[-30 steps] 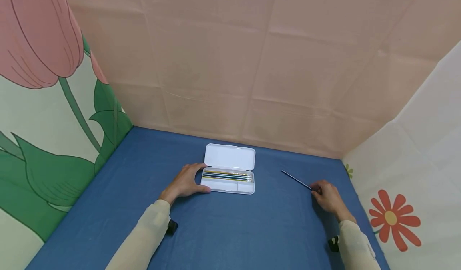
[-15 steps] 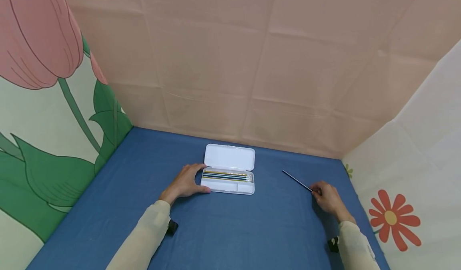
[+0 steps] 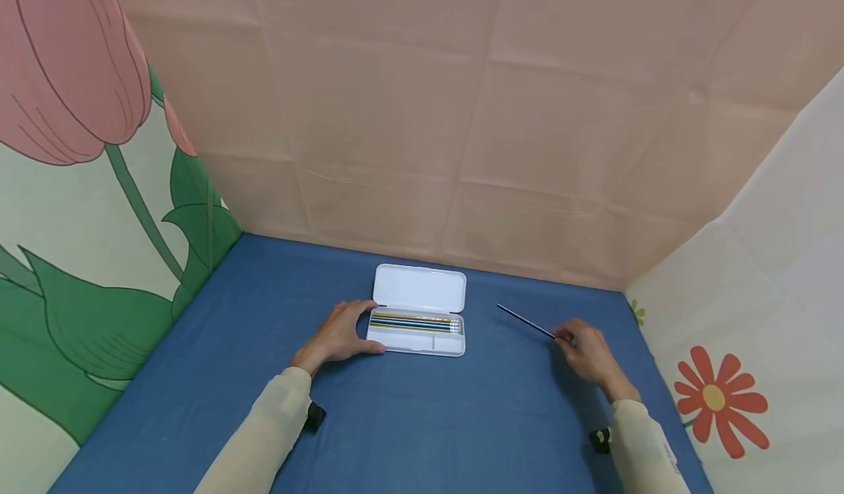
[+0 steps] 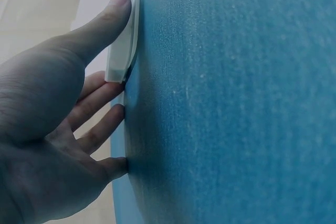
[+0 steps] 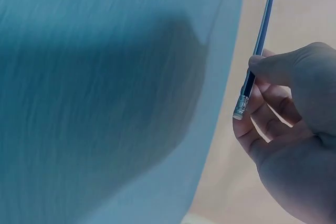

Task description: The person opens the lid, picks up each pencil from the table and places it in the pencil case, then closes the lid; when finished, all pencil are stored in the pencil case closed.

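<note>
A white pencil case [image 3: 409, 342] lies on the blue table with its lid [image 3: 420, 287] folded back. Several striped pencils [image 3: 412, 322] lie side by side in its long compartment, eraser ends to the right. My left hand [image 3: 338, 333] grips the case's left end, thumb at the near edge and fingers at the far edge; the left wrist view shows the thumb [image 4: 107, 22] against the white side. To the right, my right hand [image 3: 587, 351] pinches a dark blue pencil [image 5: 264, 19] near its eraser end, raised above the table, its other end pointing left and away.
A blue cloth [image 3: 422, 421] covers the table. Behind it rises a beige backdrop [image 3: 422, 127]. Printed flower panels stand on both sides, a tulip [image 3: 72, 61] at left and a red flower [image 3: 714, 399] at right.
My right hand has moved slightly left and away with the pencil, and the pencil casts its shadow further left. My left hand and the case have stayed put.
</note>
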A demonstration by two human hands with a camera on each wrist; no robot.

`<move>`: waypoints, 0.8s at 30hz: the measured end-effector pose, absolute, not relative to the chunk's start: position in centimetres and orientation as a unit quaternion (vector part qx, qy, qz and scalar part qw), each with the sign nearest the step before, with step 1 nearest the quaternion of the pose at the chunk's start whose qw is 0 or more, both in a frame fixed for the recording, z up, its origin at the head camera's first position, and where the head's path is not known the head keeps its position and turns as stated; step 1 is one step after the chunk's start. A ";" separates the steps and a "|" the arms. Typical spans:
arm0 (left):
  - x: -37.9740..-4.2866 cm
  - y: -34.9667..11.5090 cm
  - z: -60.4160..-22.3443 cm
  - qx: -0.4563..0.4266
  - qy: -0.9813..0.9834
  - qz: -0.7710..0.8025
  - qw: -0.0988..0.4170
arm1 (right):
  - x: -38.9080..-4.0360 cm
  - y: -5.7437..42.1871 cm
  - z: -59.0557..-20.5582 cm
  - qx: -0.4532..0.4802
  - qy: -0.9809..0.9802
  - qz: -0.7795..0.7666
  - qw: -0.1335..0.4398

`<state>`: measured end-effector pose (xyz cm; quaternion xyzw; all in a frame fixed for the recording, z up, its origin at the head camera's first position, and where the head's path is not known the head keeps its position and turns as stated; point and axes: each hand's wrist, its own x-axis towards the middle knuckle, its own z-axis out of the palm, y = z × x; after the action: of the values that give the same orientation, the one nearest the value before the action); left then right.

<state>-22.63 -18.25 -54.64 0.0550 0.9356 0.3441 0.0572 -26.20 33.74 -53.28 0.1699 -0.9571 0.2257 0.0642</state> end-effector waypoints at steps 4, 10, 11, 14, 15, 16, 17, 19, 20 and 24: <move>-22.6 -18.3 -54.7 0.054 0.935 0.346 0.059 | -26.3 32.0 -53.0 0.184 -0.953 0.230 0.067; -22.6 -18.2 -54.5 0.055 0.934 0.347 0.062 | -26.5 29.5 -53.2 0.214 -0.946 0.237 0.064; -22.6 -18.2 -54.4 0.056 0.934 0.347 0.062 | -26.6 29.0 -53.2 0.219 -0.944 0.239 0.063; -22.6 -18.2 -54.4 0.056 0.934 0.348 0.062 | -26.7 27.7 -53.3 0.235 -0.939 0.245 0.061; -22.6 -18.2 -54.5 0.056 0.934 0.348 0.061 | -26.8 27.2 -53.3 0.240 -0.937 0.246 0.061; -22.6 -18.3 -54.5 0.057 0.934 0.346 0.060 | -26.9 26.8 -53.3 0.248 -0.934 0.247 0.063; -22.6 -18.3 -54.5 0.057 0.934 0.347 0.059 | -27.0 26.4 -53.3 0.254 -0.933 0.247 0.065; -22.6 -18.3 -54.5 0.057 0.934 0.347 0.058 | -27.1 25.5 -53.4 0.265 -0.929 0.248 0.070; -22.6 -18.3 -54.6 0.058 0.935 0.346 0.057 | -27.2 25.1 -53.4 0.270 -0.927 0.249 0.072; -22.6 -18.3 -54.5 0.059 0.935 0.346 0.056 | -27.4 23.5 -53.4 0.282 -0.924 0.247 0.072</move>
<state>-22.59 -18.33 -54.55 0.0588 0.9349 0.3455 0.0562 -27.45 23.47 -53.38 0.2823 -0.9242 0.2471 0.0716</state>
